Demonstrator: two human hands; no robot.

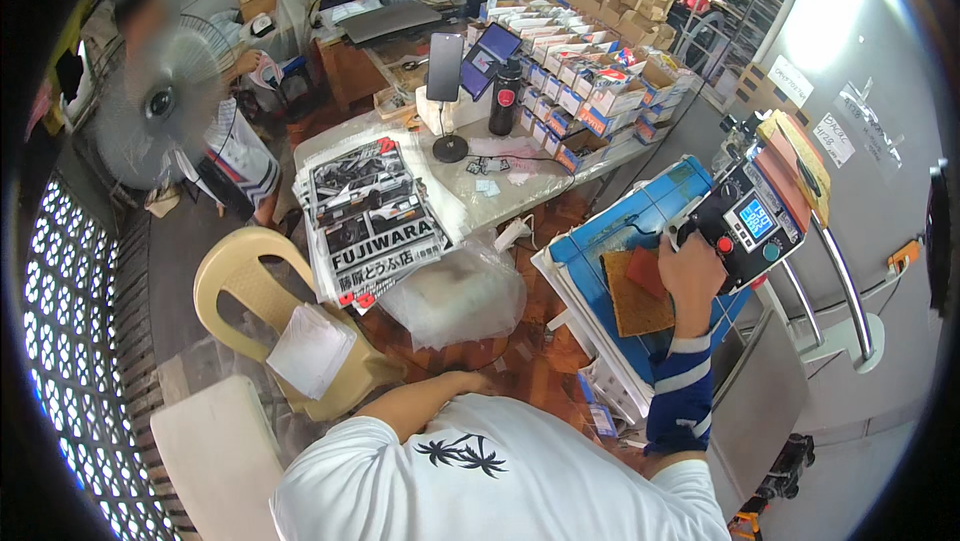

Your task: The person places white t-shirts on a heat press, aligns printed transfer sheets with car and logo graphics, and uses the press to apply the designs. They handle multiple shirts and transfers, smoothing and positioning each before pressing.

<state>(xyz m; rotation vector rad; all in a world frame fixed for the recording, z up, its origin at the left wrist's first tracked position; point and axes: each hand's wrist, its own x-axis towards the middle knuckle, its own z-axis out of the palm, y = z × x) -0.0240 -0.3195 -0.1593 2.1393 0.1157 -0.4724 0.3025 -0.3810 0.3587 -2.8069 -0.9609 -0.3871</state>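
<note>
My right hand (pixel 692 269) reaches up beside the control box (pixel 750 226) of a heat press, which has a lit blue display and round red and teal buttons. Its fingers are curled round a black handle (pixel 678 231) at the box's left edge. Below the hand lie a brown square pad (pixel 638 309) and a smaller reddish square (pixel 648 273) on a blue tiled surface (pixel 590 251). My left hand (pixel 474 382) is low in front of my white shirt, close to the body; its fingers do not show clearly.
Printed black-and-white sheets (pixel 370 211) are stacked on the table (pixel 500 203), beside a phone on a stand (pixel 445 71), a black bottle (pixel 505 99) and several small boxes (pixel 600 91). A beige chair (pixel 225 276) and a fan (pixel 160 101) stand left, near another person (pixel 240 66).
</note>
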